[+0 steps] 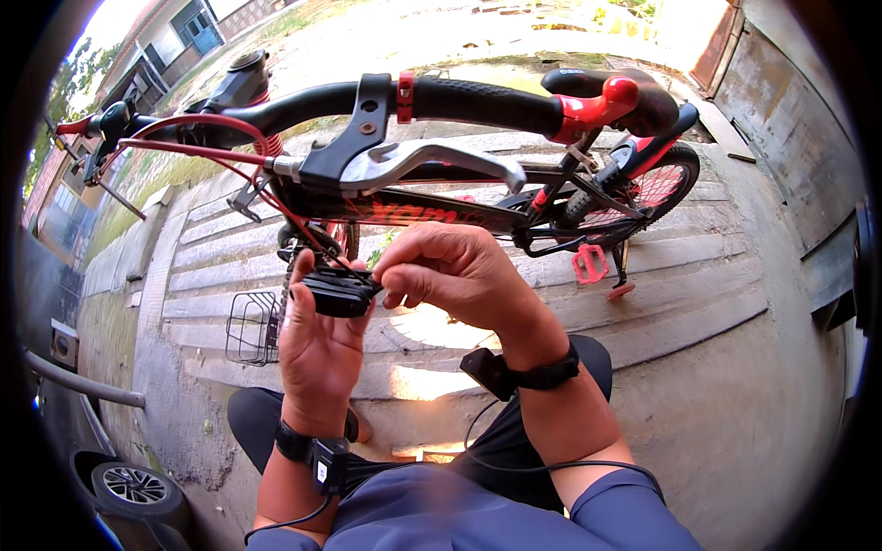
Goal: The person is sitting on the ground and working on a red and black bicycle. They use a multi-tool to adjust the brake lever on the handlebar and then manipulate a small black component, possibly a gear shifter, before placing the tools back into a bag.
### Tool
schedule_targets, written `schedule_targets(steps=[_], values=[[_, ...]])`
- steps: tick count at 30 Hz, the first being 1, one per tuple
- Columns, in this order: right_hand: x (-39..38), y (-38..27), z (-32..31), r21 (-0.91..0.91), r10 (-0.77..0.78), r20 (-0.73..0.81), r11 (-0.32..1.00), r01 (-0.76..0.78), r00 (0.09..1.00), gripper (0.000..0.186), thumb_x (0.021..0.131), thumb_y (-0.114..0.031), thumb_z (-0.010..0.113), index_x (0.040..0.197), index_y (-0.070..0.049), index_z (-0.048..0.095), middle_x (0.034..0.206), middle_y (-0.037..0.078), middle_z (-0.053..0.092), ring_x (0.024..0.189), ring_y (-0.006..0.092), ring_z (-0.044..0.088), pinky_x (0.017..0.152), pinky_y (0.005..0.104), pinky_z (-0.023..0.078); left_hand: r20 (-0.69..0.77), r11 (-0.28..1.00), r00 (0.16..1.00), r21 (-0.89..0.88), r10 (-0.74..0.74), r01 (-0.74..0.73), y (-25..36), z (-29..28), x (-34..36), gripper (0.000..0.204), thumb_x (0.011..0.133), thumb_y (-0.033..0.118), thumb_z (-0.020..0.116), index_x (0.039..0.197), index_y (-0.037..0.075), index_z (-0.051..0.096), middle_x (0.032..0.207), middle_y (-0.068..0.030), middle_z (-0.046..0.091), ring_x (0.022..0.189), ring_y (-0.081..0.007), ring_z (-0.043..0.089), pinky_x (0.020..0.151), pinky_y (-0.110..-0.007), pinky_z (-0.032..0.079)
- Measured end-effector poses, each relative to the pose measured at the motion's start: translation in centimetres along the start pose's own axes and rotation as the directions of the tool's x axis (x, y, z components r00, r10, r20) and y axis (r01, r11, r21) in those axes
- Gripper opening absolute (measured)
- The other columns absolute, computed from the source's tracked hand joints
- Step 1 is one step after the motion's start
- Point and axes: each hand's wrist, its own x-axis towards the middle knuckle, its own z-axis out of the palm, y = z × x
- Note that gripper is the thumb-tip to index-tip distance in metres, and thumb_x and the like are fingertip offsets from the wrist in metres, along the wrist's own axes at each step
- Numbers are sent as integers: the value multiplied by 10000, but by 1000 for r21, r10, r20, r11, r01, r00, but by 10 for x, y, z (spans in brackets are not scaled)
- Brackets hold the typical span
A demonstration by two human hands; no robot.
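My left hand (320, 354) holds a small black oblong piece (338, 292) upright between thumb and fingers; its exact kind is not clear. Closed in a pinch, my right hand (459, 275) meets the right end of that piece, where a thin dark strand or edge seems to run between the fingertips. Just beyond both hands stands a black and red bicycle, its handlebar (317, 103) crossing the upper view. A silver brake lever (427, 163) and red cables (216, 151) hang from the bar above my hands.
A black wire basket (246, 328) lies beyond my left hand on the slatted ground. Farther right are the bicycle's red pedal (590, 264) and a wheel (675, 179) with red spokes. A car wheel (136, 487) shows at lower left, a metal wall (781, 129) at right.
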Motion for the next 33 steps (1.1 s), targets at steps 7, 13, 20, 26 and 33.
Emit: schedule_targets(steps=[7,13,20,26,33], values=[[-10,-22,-11,-96,110,-132,988,-123,985,126,925,-68,683,1018,11,713,822,52,701,640,93,669,538,192,516,72,925,980,351,-183,147,-22,1,-6,420,971,238,636,1317,70,468,1251,-80,582,1149,-222,610,947,-427,557],[-10,-38,-20,-166,129,-189,973,-161,974,121,930,-102,690,1006,-15,723,783,34,699,585,79,656,483,174,474,235,666,954,744,-184,-55,-38,26,0,723,775,127,839,1347,33,407,1274,-96,541,1190,-185,556,1039,-370,447],[-20,-55,-35,-100,71,-294,989,-104,953,103,934,-79,679,1009,-15,709,767,35,696,560,79,648,469,180,463,386,358,918,873,-92,-332,-73,64,11,680,810,66,796,1349,17,384,1158,-100,582,1025,-165,620,913,-340,518],[-25,-78,-59,-289,-376,-449,919,267,811,224,995,-187,604,1127,-12,648,950,115,678,651,158,685,549,221,484,388,553,907,797,-162,-243,-85,90,19,612,844,103,780,1328,49,410,1117,-56,588,964,-115,611,880,-319,533],[-15,-89,-61,-669,-635,-220,651,359,740,361,982,-131,607,1335,-58,590,1290,82,614,1173,200,607,895,315,498,402,578,913,762,-71,-291,-95,112,27,609,848,103,781,1317,15,402,1065,-60,600,912,-111,624,838,-291,535]])
